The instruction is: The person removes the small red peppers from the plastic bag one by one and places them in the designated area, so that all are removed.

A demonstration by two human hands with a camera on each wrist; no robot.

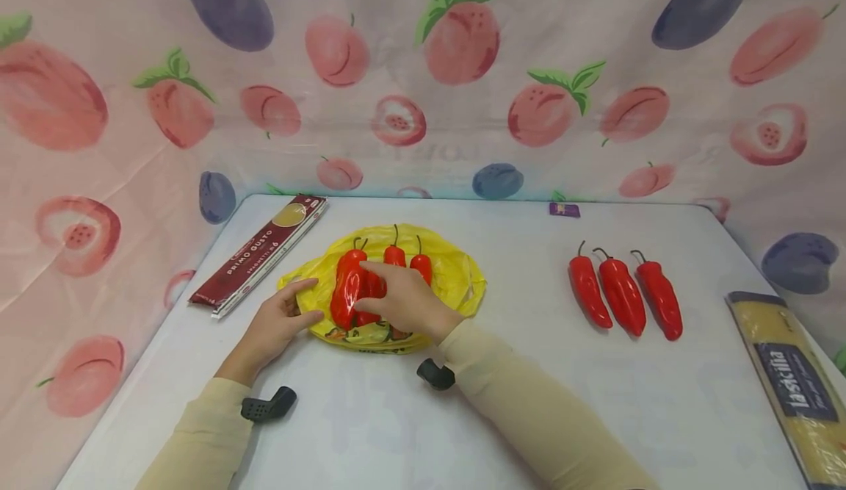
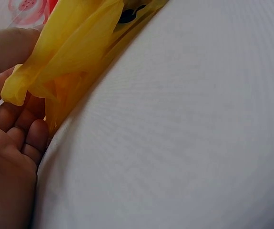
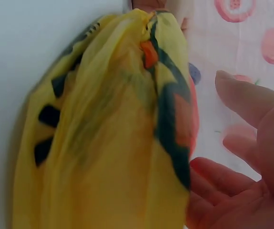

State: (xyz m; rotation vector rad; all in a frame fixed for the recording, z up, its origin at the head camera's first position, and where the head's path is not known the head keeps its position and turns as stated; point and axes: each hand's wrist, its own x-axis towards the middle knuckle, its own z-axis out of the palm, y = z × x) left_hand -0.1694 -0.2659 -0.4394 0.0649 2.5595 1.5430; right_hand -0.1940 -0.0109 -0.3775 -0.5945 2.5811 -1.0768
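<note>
A yellow plastic bag (image 1: pixel 463 269) lies spread on the white table, with several red peppers (image 1: pixel 346 292) on it, their dark stems pointing to the back. At the bag's left edge my left hand (image 1: pixel 280 325) holds the plastic between thumb and curled fingers. In the left wrist view a fold of the bag (image 2: pixel 65 57) runs between that thumb and the fingers. Over the peppers reaches my right hand (image 1: pixel 410 303), thumb and index finger apart, the tips right at the leftmost peppers. The right wrist view shows its fingers (image 3: pixel 213 176) loosely spread beside the bag.
Three more red peppers (image 1: pixel 621 295) lie side by side on the right of the table (image 1: pixel 515 402). A dark red spaghetti pack (image 1: pixel 261 255) is at the back left, a yellow pasta pack (image 1: pixel 789 380) at the right edge. A small purple packet (image 1: pixel 564 209) sits at the back.
</note>
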